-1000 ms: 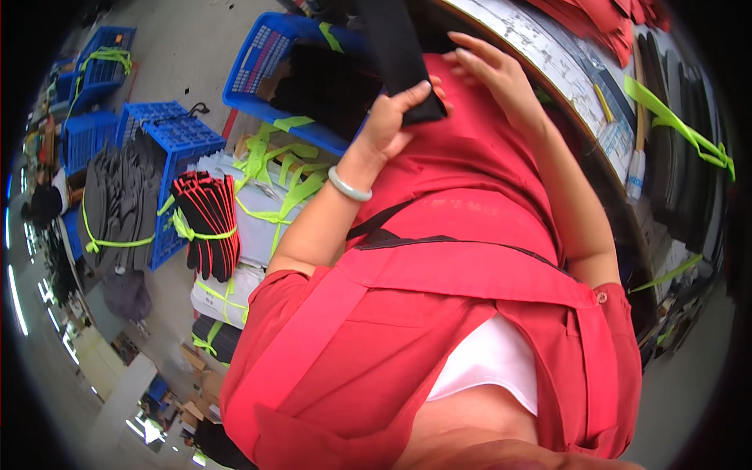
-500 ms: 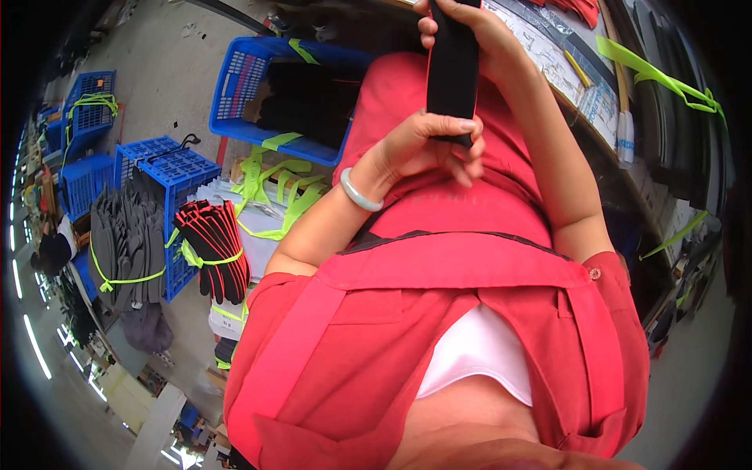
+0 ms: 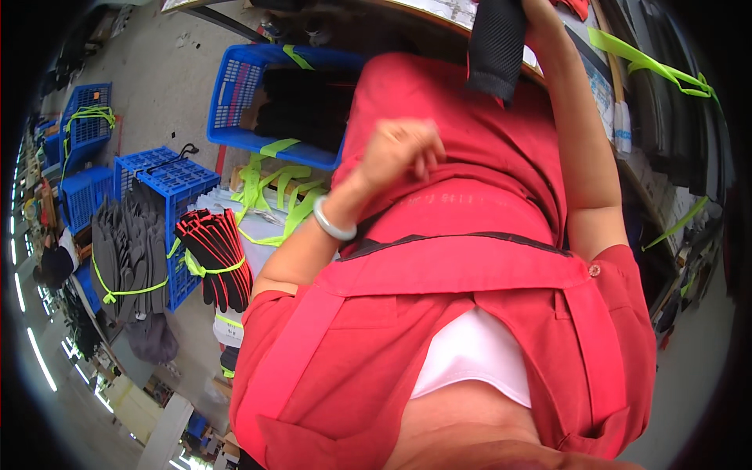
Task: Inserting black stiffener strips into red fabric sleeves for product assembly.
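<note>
My left hand [image 3: 399, 153] is loosely curled in front of my red apron [image 3: 470, 313], fingers bent inward, holding nothing. It sits against the upper part of the red garment. A pale bangle [image 3: 333, 223] encircles the left wrist.

My right hand [image 3: 540, 12] is raised at the top edge of the view and is mostly cut off there. It grips the upper part of a black mesh fabric piece [image 3: 495, 47], which hangs down from it; the lower end of the piece lies in front of my chest, above and to the right of the left hand and well apart from it. The right forearm runs down the right side of the view.

Behind the fabric piece, the edge of the work surface [image 3: 580, 59] curves along the upper right, carrying printed sheets. A yellow-green strap [image 3: 650, 66] lies across dark stacked material to the right of it.

On the floor to my left:
- A blue plastic crate [image 3: 235, 102] holds dark material, with yellow-green straps [image 3: 274, 188] lying just below it.
- A bundle of black pieces with red edging [image 3: 215, 254] is tied with a yellow-green strap.
- A bundle of grey pieces [image 3: 125, 251], also tied, rests against another blue crate [image 3: 168, 176].
- Further blue crates [image 3: 86, 125] stand near the left rim.
</note>
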A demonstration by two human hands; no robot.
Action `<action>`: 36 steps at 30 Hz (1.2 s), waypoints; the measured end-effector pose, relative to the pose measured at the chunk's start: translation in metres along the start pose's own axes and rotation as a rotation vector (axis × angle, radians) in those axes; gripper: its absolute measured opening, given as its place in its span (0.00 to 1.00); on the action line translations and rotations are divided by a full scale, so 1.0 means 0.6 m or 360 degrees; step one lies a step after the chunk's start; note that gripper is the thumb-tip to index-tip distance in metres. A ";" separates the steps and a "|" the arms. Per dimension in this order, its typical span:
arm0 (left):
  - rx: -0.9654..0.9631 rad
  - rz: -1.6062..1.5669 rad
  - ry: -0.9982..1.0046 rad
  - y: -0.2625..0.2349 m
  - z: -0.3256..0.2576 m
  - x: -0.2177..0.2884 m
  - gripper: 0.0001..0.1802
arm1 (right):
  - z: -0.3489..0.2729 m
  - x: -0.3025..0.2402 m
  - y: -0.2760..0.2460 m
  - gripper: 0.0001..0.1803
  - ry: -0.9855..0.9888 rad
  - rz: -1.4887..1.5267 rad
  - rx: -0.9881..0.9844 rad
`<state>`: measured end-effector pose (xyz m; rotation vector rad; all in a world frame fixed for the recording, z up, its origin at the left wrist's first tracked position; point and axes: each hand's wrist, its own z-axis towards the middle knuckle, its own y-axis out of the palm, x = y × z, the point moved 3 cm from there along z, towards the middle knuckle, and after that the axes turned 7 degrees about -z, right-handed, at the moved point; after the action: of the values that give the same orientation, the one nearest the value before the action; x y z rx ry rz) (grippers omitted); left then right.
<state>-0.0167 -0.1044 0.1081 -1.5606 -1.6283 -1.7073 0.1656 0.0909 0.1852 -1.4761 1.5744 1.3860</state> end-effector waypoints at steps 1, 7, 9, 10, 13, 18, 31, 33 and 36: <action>0.0223 -0.0240 0.0083 -0.013 0.012 0.017 0.17 | -0.037 -0.001 0.041 0.17 0.0185 -0.0188 -0.0050; 0.0170 -0.0206 -0.0044 -0.021 0.078 0.029 0.14 | -0.042 0.089 0.110 0.14 0.0407 -0.0160 -0.0243; 0.0332 -0.0470 0.0088 -0.024 0.063 0.039 0.12 | -0.034 0.104 0.074 0.17 0.0018 -0.0704 -0.0305; 0.0449 -0.0568 0.0136 -0.032 0.055 0.050 0.11 | -0.034 0.107 0.053 0.21 -0.0384 -0.1250 -0.0353; 0.0596 -0.0649 0.0296 -0.073 0.053 0.038 0.11 | -0.111 0.111 0.057 0.28 -0.0328 -0.0881 -0.0830; 0.0752 -0.0711 0.0441 -0.055 0.066 0.013 0.14 | -0.132 0.169 0.079 0.20 -0.0445 -0.0864 -0.0486; 0.0821 -0.0716 0.0462 -0.045 0.065 -0.005 0.08 | -0.155 0.281 0.065 0.08 0.0897 0.0214 -0.0800; 0.0803 -0.0706 0.0534 -0.059 0.063 -0.013 0.08 | -0.160 0.246 0.065 0.09 0.0743 -0.0579 -0.0749; 0.0942 -0.0844 0.0634 -0.093 0.049 -0.025 0.08 | -0.147 0.231 0.041 0.20 0.0496 -0.1729 -0.0869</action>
<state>-0.0427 -0.0688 0.0601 -0.5073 -2.1573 -1.4149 0.1313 -0.0435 0.0932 -2.4126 0.2838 0.9306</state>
